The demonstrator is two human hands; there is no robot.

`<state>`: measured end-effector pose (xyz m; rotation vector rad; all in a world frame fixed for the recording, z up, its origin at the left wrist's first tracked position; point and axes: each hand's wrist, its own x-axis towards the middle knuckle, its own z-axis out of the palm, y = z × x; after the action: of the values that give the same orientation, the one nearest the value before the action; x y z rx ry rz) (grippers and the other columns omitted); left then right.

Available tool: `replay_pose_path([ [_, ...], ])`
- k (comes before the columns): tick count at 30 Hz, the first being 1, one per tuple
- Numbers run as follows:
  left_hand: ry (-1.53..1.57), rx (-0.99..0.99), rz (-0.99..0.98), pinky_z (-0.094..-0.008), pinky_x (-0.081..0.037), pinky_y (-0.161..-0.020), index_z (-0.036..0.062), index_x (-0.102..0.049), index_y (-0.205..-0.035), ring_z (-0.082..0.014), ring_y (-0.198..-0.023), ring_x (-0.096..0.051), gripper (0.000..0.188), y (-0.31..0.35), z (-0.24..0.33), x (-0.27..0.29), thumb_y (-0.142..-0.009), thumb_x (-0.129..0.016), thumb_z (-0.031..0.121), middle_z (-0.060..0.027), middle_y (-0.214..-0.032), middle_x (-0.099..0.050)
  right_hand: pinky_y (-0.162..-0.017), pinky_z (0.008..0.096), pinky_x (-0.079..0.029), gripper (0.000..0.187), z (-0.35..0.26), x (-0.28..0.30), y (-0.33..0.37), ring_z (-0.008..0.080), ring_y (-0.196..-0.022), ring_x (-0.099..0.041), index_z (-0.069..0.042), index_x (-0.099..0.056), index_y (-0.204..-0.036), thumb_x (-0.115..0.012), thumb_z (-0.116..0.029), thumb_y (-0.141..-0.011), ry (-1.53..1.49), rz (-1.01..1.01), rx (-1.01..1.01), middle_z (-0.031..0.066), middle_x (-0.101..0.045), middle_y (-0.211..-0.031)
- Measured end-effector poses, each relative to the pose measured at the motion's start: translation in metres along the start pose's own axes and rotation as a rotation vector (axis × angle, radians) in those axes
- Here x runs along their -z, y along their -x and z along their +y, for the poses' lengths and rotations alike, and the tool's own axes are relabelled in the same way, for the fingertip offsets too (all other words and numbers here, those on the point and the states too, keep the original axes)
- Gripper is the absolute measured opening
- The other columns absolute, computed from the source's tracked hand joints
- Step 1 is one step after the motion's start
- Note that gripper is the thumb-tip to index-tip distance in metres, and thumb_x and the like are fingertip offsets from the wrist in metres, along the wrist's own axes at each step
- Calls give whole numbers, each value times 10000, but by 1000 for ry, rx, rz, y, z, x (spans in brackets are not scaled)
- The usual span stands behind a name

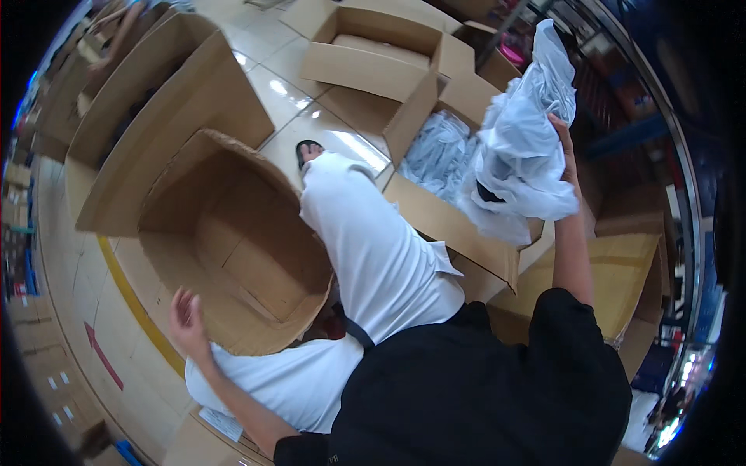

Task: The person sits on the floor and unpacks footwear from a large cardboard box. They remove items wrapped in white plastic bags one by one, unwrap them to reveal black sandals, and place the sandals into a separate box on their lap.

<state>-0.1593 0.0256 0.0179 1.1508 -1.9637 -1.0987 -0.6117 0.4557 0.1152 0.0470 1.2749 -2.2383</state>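
My right hand (566, 146) is raised at the right, fingers closed on a crumpled, translucent white plastic bag (521, 147). Something dark shows through the bag's lower part, but its kind cannot be made out. Below and left of the bag stands an open cardboard box (444, 210) filled with similar bagged items (443, 151). My left hand (189, 326) hangs by my left knee, fingers loosely bent and apart, with nothing in them. Beside it, between my legs, a large open cardboard box (233, 225) shows a bare brown bottom.
More open cardboard boxes stand at the far middle (381, 46) and far left (171, 101). A closed-looking carton (598, 272) sits at my right, near a metal rack (676, 147). The tiled floor has a yellow line (140, 303) and a red arrow (103, 357).
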Motion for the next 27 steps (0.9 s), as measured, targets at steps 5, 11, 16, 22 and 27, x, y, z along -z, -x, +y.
replay_pose_path([
  [5,537,74,-345,-293,-450,-854,54,-352,-1312,-176,-975,-572,576,12,75,-84,-830,-637,189,-142,-1098,-597,-768,307,-480,493,58,-129,41,172,-843,-589,-49,-558,-1072,-664,-395,-736,-82,-302,-206,75,-609,-965],
  [11,855,406,-618,-398,-426,-908,176,-79,-1433,-271,-1111,-507,886,32,91,-92,-793,-527,593,-157,-1336,-406,-791,311,-472,568,162,-209,66,188,-894,-584,-41,-527,-1124,-648,-433,-731,137,-344,-407,90,-597,-1012],
  [16,803,394,-485,-389,-289,-1030,87,-16,-1432,-291,-1295,-282,950,45,36,-78,-794,-509,589,-137,-1453,-174,-810,314,-466,630,232,-248,89,202,-937,-579,-34,-500,-1168,-634,-464,-727,428,-467,-590,103,-587,-1051],
  [22,1264,508,-569,-362,-303,-1027,56,-66,-1419,-278,-1275,-309,906,64,-39,-97,-811,-486,580,-127,-1441,-200,-895,337,-430,721,273,-241,72,218,-1057,-540,-23,-394,-1289,-543,-531,-799,763,-742,-857,120,-537,-1179],
  [27,1495,524,-643,-355,-318,-1020,50,-110,-1408,-266,-1254,-339,855,67,-36,-112,-829,-473,564,-125,-1420,-241,-993,396,-359,782,238,-235,64,263,-1176,-462,-15,-354,-1328,-572,-549,-799,1204,-693,-851,130,-433,-1317],
])
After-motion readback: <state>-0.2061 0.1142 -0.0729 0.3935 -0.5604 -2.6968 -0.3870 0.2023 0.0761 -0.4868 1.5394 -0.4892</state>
